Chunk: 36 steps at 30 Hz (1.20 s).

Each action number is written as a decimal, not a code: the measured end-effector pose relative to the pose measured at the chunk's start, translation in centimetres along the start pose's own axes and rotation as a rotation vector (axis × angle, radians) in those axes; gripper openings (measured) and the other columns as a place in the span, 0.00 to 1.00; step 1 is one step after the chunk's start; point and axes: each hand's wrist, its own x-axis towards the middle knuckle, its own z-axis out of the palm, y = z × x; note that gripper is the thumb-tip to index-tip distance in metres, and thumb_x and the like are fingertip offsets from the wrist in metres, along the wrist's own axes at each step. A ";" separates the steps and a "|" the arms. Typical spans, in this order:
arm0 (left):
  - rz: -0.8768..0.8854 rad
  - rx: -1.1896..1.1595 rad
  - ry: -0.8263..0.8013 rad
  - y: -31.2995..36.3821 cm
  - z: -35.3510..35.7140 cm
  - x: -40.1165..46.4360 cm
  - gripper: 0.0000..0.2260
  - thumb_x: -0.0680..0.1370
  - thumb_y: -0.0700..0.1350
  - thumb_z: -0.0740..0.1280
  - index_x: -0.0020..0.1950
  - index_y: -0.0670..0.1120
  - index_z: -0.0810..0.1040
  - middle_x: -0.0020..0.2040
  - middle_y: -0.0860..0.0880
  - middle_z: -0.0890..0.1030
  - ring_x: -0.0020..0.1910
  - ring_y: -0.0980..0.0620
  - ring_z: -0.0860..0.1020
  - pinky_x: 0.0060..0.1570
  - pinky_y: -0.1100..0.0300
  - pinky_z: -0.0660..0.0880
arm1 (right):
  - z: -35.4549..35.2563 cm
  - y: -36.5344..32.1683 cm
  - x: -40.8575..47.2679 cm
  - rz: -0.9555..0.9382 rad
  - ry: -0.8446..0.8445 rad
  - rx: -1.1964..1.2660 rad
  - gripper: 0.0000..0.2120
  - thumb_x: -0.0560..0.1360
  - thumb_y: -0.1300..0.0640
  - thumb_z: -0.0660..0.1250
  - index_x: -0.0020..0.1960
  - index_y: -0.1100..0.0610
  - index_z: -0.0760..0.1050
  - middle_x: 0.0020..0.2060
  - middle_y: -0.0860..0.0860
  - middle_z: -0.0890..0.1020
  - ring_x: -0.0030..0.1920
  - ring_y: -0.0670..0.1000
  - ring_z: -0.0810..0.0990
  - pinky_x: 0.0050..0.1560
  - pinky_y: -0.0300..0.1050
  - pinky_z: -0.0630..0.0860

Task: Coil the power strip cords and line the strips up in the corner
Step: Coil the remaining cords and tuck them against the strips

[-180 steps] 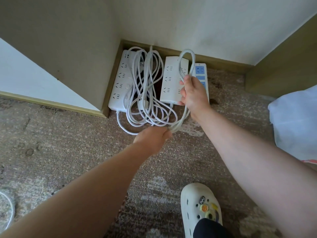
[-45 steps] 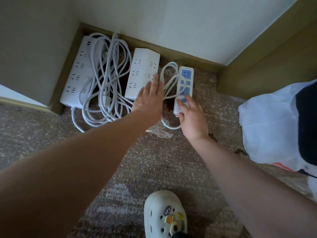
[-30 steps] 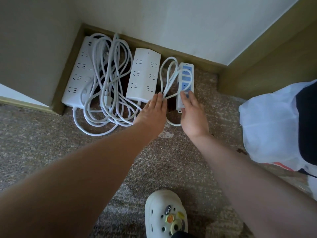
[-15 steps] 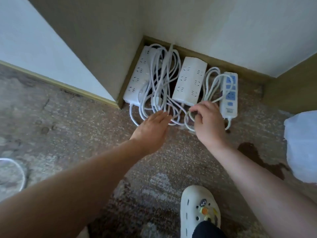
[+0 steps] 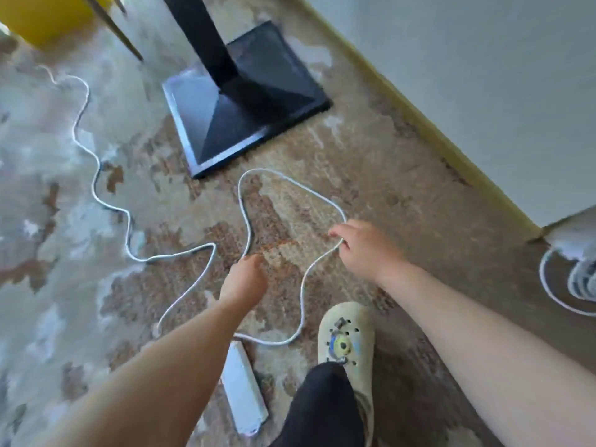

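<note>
A white power strip (image 5: 244, 391) lies on the carpet near my feet. Its white cord (image 5: 292, 185) snakes away from it in wide loose loops. My right hand (image 5: 364, 250) pinches this cord between thumb and fingers, lifting it slightly. My left hand (image 5: 243, 280) points down at another stretch of the same cord; the cord runs in under its curled fingers, which hide any grip. At the far right edge, the white strips and coiled cords in the corner (image 5: 577, 279) show only in part.
A black square stand base (image 5: 258, 101) with its post stands just beyond the cord loops. A second thin white cord (image 5: 93, 175) winds across the carpet on the left. A yellow object (image 5: 42, 14) sits top left. My pale clog (image 5: 346, 340) rests beside the strip.
My view has swung left, away from the corner strips, to a loose strip and its uncoiled cord. Both hands left the corner cords; my right hand now pinches the loose cord.
</note>
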 end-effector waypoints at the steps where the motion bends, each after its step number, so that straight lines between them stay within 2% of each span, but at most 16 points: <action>1: -0.054 0.002 -0.026 -2.1 0.2 0.0 0.14 0.73 0.38 0.60 0.57 0.43 0.77 0.55 0.38 0.78 0.56 0.37 0.77 0.54 0.49 0.74 | 1.7 -1.7 1.5 -0.009 -0.086 -0.030 0.19 0.79 0.59 0.59 0.70 0.51 0.72 0.65 0.54 0.74 0.65 0.58 0.72 0.60 0.54 0.73; 4: -0.104 0.086 -0.154 -7.4 1.9 0.1 0.20 0.74 0.46 0.62 0.66 0.52 0.73 0.64 0.44 0.74 0.63 0.39 0.72 0.59 0.46 0.73 | 7.7 -5.9 4.1 -0.078 -0.304 -0.117 0.22 0.79 0.54 0.59 0.73 0.47 0.67 0.68 0.52 0.70 0.67 0.57 0.70 0.59 0.55 0.73; 7: -0.033 0.217 -0.382 -11.6 4.6 0.1 0.33 0.72 0.57 0.66 0.75 0.58 0.60 0.76 0.49 0.60 0.72 0.41 0.61 0.64 0.44 0.68 | 13.8 -8.2 4.7 -0.150 -0.480 -0.227 0.26 0.79 0.50 0.63 0.75 0.47 0.62 0.71 0.54 0.67 0.69 0.59 0.65 0.64 0.59 0.70; 10: 0.002 0.249 -0.369 -14.5 7.5 0.2 0.43 0.68 0.61 0.72 0.77 0.59 0.52 0.79 0.49 0.47 0.73 0.39 0.58 0.62 0.43 0.70 | 18.3 -8.5 4.8 -0.170 -0.641 -0.419 0.33 0.74 0.40 0.68 0.74 0.47 0.62 0.72 0.57 0.63 0.70 0.62 0.61 0.65 0.63 0.66; 12: -0.101 0.109 -0.280 -15.4 9.0 0.2 0.42 0.69 0.55 0.75 0.76 0.57 0.55 0.77 0.44 0.51 0.69 0.36 0.63 0.61 0.43 0.71 | 20.4 -8.5 4.6 -0.192 -0.611 -0.519 0.36 0.68 0.34 0.70 0.70 0.48 0.65 0.70 0.58 0.63 0.69 0.62 0.61 0.62 0.64 0.66; 15: -0.146 -0.091 -0.081 -15.0 10.9 0.7 0.25 0.75 0.41 0.66 0.70 0.50 0.64 0.65 0.41 0.68 0.55 0.38 0.74 0.47 0.47 0.73 | 22.5 -8.8 4.4 -0.228 -0.515 -0.632 0.37 0.66 0.32 0.70 0.68 0.49 0.67 0.69 0.60 0.63 0.68 0.63 0.62 0.60 0.66 0.65; 18: -0.147 -0.249 0.005 -14.1 11.1 1.4 0.16 0.76 0.33 0.59 0.62 0.47 0.70 0.56 0.44 0.75 0.50 0.42 0.76 0.41 0.53 0.70 | 23.6 -9.3 4.3 -0.226 -0.412 -0.680 0.23 0.73 0.44 0.68 0.66 0.50 0.70 0.67 0.60 0.64 0.65 0.63 0.64 0.60 0.66 0.64; 20: -0.177 -0.351 -0.007 -13.4 10.5 2.0 0.17 0.76 0.32 0.59 0.61 0.48 0.72 0.55 0.47 0.78 0.47 0.47 0.77 0.39 0.53 0.74 | 23.8 -9.3 4.3 -0.207 -0.359 -0.639 0.16 0.75 0.51 0.65 0.62 0.51 0.73 0.64 0.58 0.66 0.63 0.61 0.66 0.59 0.64 0.64; 22: -0.213 -0.500 -0.029 -12.4 9.0 2.8 0.17 0.77 0.32 0.60 0.62 0.49 0.74 0.52 0.48 0.79 0.41 0.48 0.79 0.33 0.51 0.78 | 23.6 -9.2 4.5 -0.175 -0.347 -0.577 0.12 0.76 0.52 0.65 0.59 0.51 0.75 0.61 0.56 0.69 0.61 0.60 0.67 0.59 0.62 0.64; 25: -0.240 -0.795 -0.015 -10.5 5.9 5.1 0.10 0.79 0.37 0.62 0.56 0.49 0.75 0.50 0.48 0.80 0.36 0.50 0.81 0.34 0.50 0.82 | 21.9 -8.2 5.3 0.073 -0.240 -0.224 0.10 0.78 0.45 0.62 0.53 0.50 0.74 0.54 0.51 0.73 0.56 0.56 0.72 0.59 0.57 0.67; 27: -0.253 -0.941 0.037 -9.1 3.5 6.8 0.07 0.80 0.37 0.62 0.55 0.48 0.74 0.47 0.46 0.79 0.33 0.52 0.82 0.35 0.53 0.83 | 20.4 -7.9 6.0 0.248 -0.274 0.164 0.19 0.77 0.35 0.58 0.55 0.48 0.74 0.51 0.48 0.76 0.54 0.54 0.76 0.60 0.57 0.69; 28: -0.261 -1.012 0.054 -8.2 2.4 7.6 0.08 0.80 0.36 0.60 0.54 0.47 0.74 0.47 0.45 0.79 0.32 0.53 0.81 0.36 0.54 0.83 | 19.8 -8.0 6.1 0.267 -0.320 0.284 0.25 0.74 0.30 0.57 0.60 0.47 0.73 0.53 0.47 0.78 0.55 0.53 0.77 0.61 0.58 0.71; 30: -0.268 -1.137 0.068 -6.1 0.6 8.8 0.08 0.81 0.35 0.59 0.53 0.45 0.75 0.46 0.43 0.78 0.31 0.54 0.81 0.36 0.55 0.82 | 19.0 -8.5 6.1 0.279 -0.349 0.349 0.36 0.70 0.29 0.63 0.71 0.45 0.62 0.60 0.48 0.79 0.57 0.55 0.79 0.59 0.60 0.74; 31: -0.268 -1.179 0.071 -4.9 -0.1 9.2 0.08 0.82 0.35 0.58 0.54 0.44 0.75 0.45 0.42 0.78 0.31 0.53 0.81 0.38 0.53 0.83 | 18.6 -8.7 6.2 0.304 -0.314 0.360 0.37 0.69 0.32 0.67 0.72 0.43 0.58 0.62 0.49 0.78 0.56 0.57 0.80 0.57 0.60 0.76; 34: -0.280 -1.238 0.093 -2.7 -1.9 10.1 0.06 0.82 0.37 0.59 0.53 0.42 0.75 0.46 0.41 0.79 0.32 0.51 0.82 0.41 0.48 0.83 | 17.2 -8.3 7.3 0.382 -0.113 0.458 0.28 0.70 0.45 0.71 0.65 0.43 0.62 0.56 0.49 0.79 0.47 0.55 0.80 0.47 0.54 0.79; 36: -0.270 -1.235 0.111 -2.2 -2.6 10.2 0.08 0.82 0.37 0.59 0.53 0.42 0.77 0.46 0.43 0.79 0.33 0.51 0.83 0.41 0.51 0.83 | 15.7 -7.3 7.7 0.357 0.019 0.443 0.17 0.70 0.46 0.69 0.56 0.45 0.68 0.51 0.47 0.78 0.43 0.50 0.77 0.37 0.47 0.73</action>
